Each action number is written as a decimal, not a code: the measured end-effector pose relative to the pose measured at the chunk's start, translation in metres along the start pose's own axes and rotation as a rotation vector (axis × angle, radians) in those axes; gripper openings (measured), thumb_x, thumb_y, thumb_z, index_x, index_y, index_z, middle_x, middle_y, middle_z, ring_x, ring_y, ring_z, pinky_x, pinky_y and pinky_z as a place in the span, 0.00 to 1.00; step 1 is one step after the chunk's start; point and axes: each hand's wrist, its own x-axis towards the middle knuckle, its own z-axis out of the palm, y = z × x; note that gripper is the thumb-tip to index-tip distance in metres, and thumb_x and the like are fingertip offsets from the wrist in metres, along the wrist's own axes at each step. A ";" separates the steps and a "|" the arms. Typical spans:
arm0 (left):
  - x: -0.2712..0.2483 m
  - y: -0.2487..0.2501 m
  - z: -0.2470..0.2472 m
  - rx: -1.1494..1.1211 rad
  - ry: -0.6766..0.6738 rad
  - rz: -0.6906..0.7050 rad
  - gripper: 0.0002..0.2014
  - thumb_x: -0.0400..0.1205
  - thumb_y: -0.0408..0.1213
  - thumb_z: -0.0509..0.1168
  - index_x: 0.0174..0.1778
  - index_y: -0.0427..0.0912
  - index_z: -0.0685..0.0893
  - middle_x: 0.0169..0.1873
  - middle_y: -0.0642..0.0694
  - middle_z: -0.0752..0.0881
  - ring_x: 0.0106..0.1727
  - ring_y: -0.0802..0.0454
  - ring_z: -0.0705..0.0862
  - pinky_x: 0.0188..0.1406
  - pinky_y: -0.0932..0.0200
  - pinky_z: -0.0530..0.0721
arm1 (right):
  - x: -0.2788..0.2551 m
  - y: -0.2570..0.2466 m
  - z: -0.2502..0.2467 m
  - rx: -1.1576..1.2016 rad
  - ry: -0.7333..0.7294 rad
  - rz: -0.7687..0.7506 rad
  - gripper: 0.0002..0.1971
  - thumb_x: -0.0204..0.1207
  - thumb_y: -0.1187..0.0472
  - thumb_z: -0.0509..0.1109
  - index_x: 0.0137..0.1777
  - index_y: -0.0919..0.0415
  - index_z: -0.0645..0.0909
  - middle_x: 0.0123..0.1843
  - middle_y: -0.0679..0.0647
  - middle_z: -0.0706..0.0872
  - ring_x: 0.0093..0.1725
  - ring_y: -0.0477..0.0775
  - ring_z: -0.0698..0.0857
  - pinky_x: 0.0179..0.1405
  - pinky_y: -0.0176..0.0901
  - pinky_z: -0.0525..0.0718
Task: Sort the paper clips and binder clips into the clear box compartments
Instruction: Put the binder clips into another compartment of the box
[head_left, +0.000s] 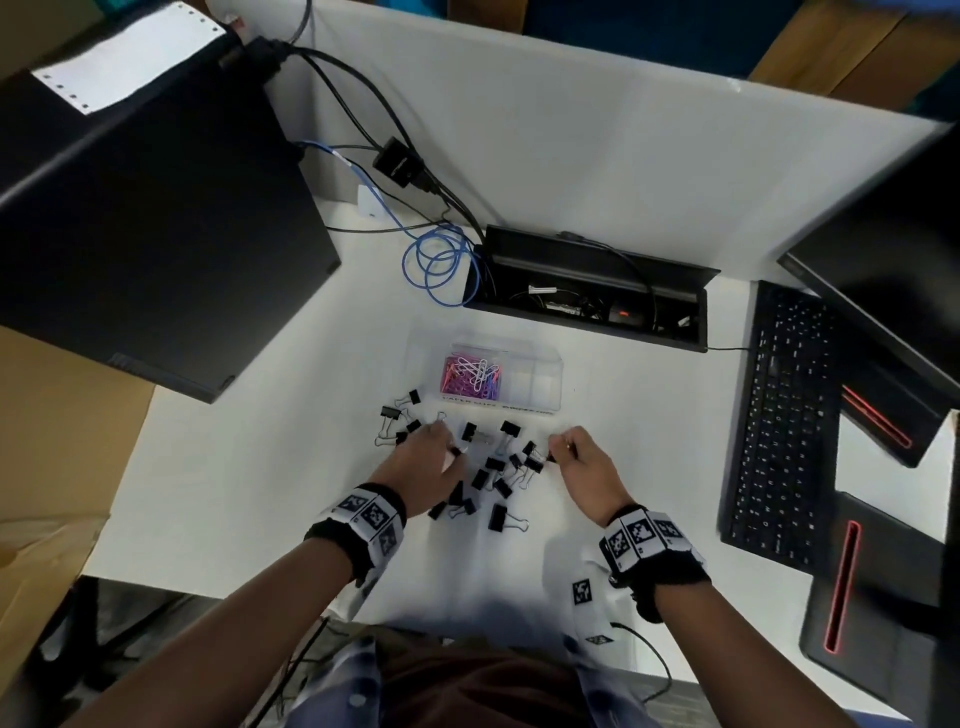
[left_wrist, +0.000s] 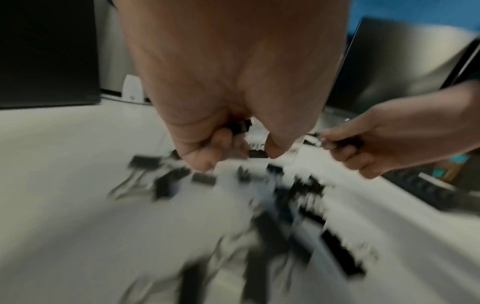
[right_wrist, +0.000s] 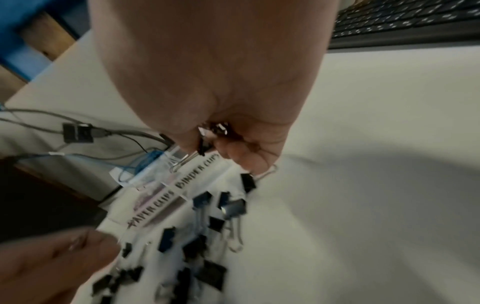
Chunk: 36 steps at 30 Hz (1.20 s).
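Observation:
A clear box (head_left: 556, 387) stands on the white desk, with pink, purple and white paper clips (head_left: 470, 375) in its left compartment; the right compartments look bare. Its front labels (right_wrist: 166, 197) read PAPER CLIPS and BINDER CLIPS. Several black binder clips (head_left: 496, 470) lie scattered in front of it. My left hand (head_left: 441, 447) is low over the pile's left side, fingers curled round a black binder clip (left_wrist: 240, 127). My right hand (head_left: 558, 453) at the pile's right edge pinches a binder clip (right_wrist: 203, 148) by its body, the wire handles hanging out.
A black computer tower (head_left: 156, 234) fills the left. Behind the box are an open cable tray (head_left: 587, 291) and coiled blue cable (head_left: 436, 265). A black keyboard (head_left: 779, 426) and a monitor (head_left: 883, 249) stand at the right.

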 end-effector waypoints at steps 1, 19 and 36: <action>0.006 0.012 -0.006 -0.037 0.029 0.050 0.13 0.83 0.47 0.58 0.54 0.40 0.74 0.48 0.46 0.80 0.45 0.51 0.81 0.44 0.58 0.76 | 0.002 -0.009 -0.002 0.025 0.042 -0.028 0.14 0.85 0.50 0.59 0.42 0.58 0.69 0.32 0.47 0.75 0.34 0.48 0.74 0.36 0.38 0.72; 0.040 0.040 -0.023 -0.173 0.332 0.129 0.08 0.82 0.31 0.59 0.54 0.40 0.81 0.42 0.49 0.83 0.39 0.57 0.82 0.43 0.59 0.86 | 0.046 -0.046 -0.013 -0.066 0.219 -0.102 0.12 0.77 0.64 0.65 0.59 0.55 0.79 0.47 0.54 0.83 0.42 0.52 0.83 0.40 0.37 0.78; 0.023 -0.067 -0.006 0.036 0.230 -0.117 0.05 0.80 0.34 0.61 0.41 0.43 0.71 0.42 0.43 0.76 0.46 0.45 0.76 0.51 0.51 0.79 | 0.027 0.021 -0.006 -0.295 0.073 -0.031 0.11 0.68 0.60 0.77 0.45 0.59 0.77 0.43 0.54 0.82 0.37 0.48 0.80 0.35 0.31 0.74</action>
